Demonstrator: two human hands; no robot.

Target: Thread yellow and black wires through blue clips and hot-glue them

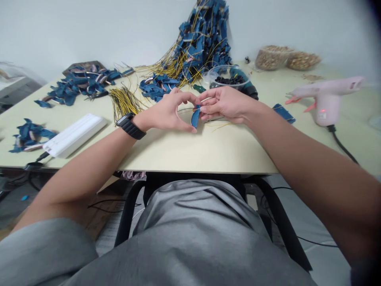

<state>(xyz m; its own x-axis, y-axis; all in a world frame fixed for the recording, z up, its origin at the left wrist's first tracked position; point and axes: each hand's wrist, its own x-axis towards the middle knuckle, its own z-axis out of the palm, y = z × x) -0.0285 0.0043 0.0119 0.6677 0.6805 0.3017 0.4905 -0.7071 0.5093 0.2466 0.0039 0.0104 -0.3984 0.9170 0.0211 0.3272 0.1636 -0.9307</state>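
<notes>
A small curved blue piece [195, 116] is upright above the middle of the pale table [196, 155]. My left hand [166, 110] grips it between thumb and fingers, at its lower and upper ends. From the right, my right hand [222, 104] has its fingertips pinched at the piece's right side, where thin dark and yellow wires run. What exactly those fingertips hold is too small to tell. Behind the hands lie a bundle of yellow and black wires [125, 101] and a clear bowl of small black parts [229, 79].
A tall heap of blue pieces with wires [202, 43] stands at the back. More blue pieces [80, 81] lie at left, near a white box [76, 135]. At right are a pink glue gun [327, 97], a blue patch [284, 113] and bags of brown bits [272, 57].
</notes>
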